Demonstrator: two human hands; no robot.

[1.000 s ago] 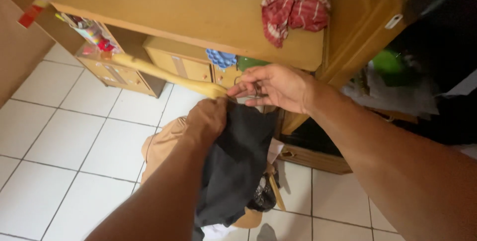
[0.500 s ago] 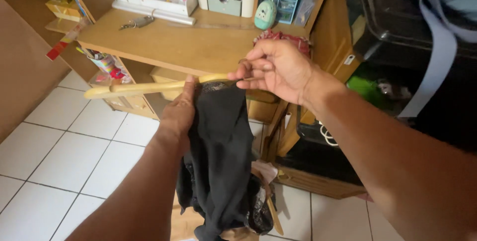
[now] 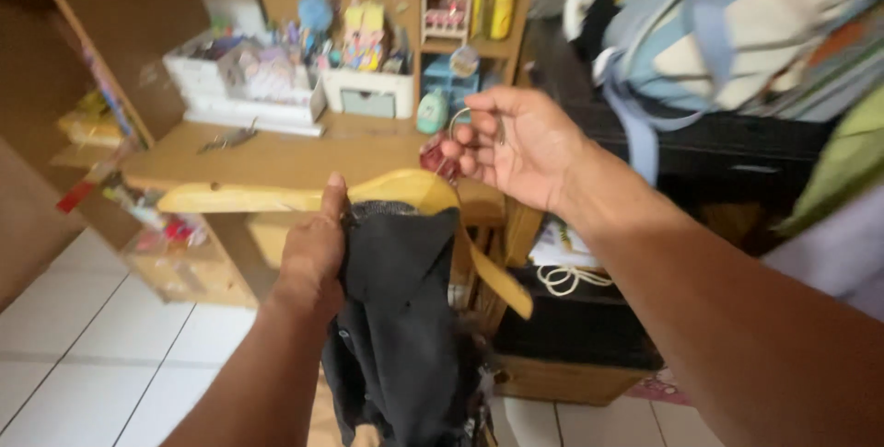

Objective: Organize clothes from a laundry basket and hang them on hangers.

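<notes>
Above the tabletop (image 3: 276, 163), your right hand (image 3: 516, 145) now lifts the hanger (image 3: 405, 191) by its hook, fingers pinched shut, hanger raised higher than before, your left hand (image 3: 313, 258) gripping the black garment (image 3: 405, 318) draped below.

Two hands are in view: the left hand (image 3: 313, 254) and the right hand (image 3: 516, 143), both just in front of the wooden desk (image 3: 276, 160). One yellow wooden hanger (image 3: 276, 197) and one black garment (image 3: 405, 318) hang before that desk. On the desk stand one white organiser box (image 3: 364, 92) and one small green egg-shaped object (image 3: 431, 112). Right of the desk lies one blue and white bag (image 3: 737, 23).
</notes>
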